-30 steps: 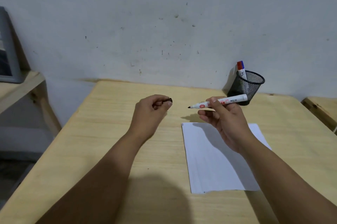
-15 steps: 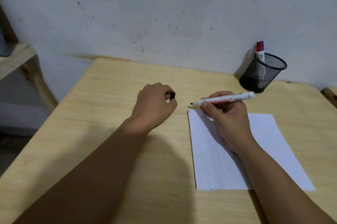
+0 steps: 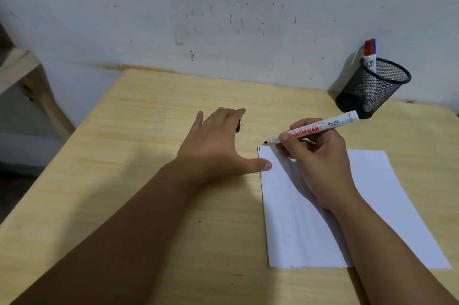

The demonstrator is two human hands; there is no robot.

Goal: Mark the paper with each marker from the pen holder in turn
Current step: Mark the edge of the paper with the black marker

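My right hand [image 3: 320, 155] grips an uncapped white marker [image 3: 330, 124] with red lettering. Its black tip sits just over the far left corner of the white paper [image 3: 372, 205]. A small black mark [image 3: 260, 148] shows at that corner. My left hand [image 3: 213, 148] lies spread on the table with straight fingers, and its thumb presses the paper's left edge. The marker's black cap [image 3: 238, 126] peeks out by the index finger; whether the fingers hold it is unclear. The black mesh pen holder [image 3: 380, 88] stands at the far right with a red-and-blue-capped marker [image 3: 370, 54] in it.
The wooden table [image 3: 149, 180] meets a scuffed white wall [image 3: 223, 19] at its far edge. A wooden shelf frame [image 3: 17, 69] stands off the table's left side. Part of another wooden surface shows at the far right edge.
My left hand has opened from a curled grip on the cap and dropped flat, thumb on the paper. My right hand has lowered the marker tip to the paper's corner.
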